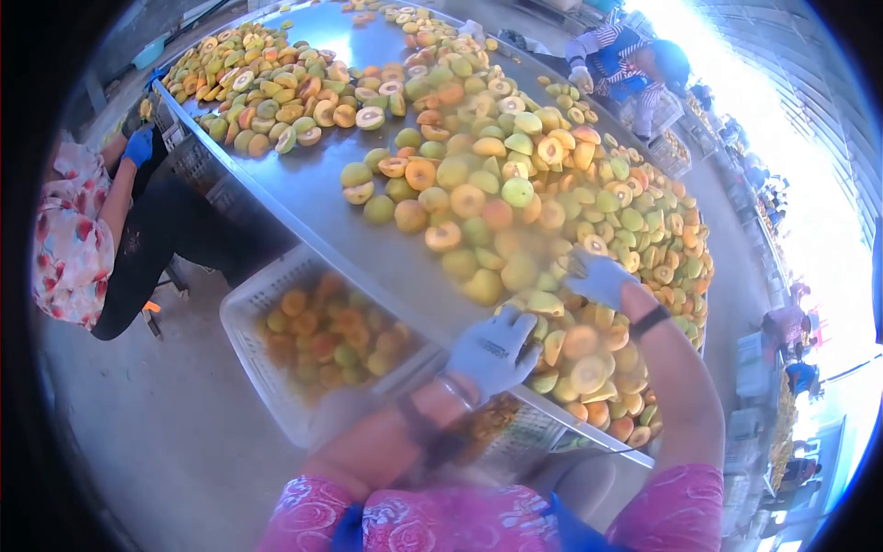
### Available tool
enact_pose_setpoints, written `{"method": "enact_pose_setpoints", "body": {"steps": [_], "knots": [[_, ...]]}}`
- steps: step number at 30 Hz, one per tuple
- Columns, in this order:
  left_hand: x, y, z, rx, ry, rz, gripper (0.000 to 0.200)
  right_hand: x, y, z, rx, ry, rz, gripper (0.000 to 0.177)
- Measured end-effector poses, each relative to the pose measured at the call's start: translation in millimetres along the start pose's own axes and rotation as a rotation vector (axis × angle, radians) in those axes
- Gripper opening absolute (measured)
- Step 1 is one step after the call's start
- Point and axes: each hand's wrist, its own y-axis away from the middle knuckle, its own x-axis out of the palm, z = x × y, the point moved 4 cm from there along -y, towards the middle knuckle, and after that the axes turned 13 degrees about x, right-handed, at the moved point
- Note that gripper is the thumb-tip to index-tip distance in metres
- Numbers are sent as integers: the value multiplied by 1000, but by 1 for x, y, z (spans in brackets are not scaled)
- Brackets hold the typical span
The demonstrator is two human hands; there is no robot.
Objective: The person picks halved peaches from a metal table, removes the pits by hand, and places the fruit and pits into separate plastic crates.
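Observation:
Halved fruit that look like peaches, yellow, green and orange, lie heaped on a metal table. Some show a stone or a round hollow on the cut face. My left hand, in a pale grey glove, is over the table's near edge, fingers slightly apart and bent, tips by a greenish peach half. Reaching into the heap from the right, my right hand, gloved alike, has its fingers spread and touches the fruit. No piece is plainly gripped in either hand; the undersides of the fingers are hidden.
Below the near edge, a white plastic crate holds fruit; another crate is partly behind my left arm. A person with a blue glove sits at the left. Across the table another person bends near crates. More workers line the right side.

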Motion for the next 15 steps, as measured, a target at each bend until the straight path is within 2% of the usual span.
{"method": "enact_pose_setpoints", "body": {"steps": [1, 5, 7, 9, 11, 15], "knots": [[-1, 0, 0, -3, 1, -4, 33, -9, 11, 1, 165, -128, 16, 34], [-4, 0, -4, -28, 21, 13, 31, -37, -2, 35, 133, 66, 119, 45], [-1, -2, -2, -17, 19, 10, 31, -48, -26, 48, 87, -179, -77, 52], [10, 0, 4, 24, -15, -9, 32, -24, -77, 43, -56, -82, -355, 58], [3, 0, -3, 34, -32, -2, 32, 20, -134, 19, 60, 215, -342, 60], [0, 1, -7, 44, -52, -60, 36, 3, -131, 31, 216, 51, -332, 66]]}}
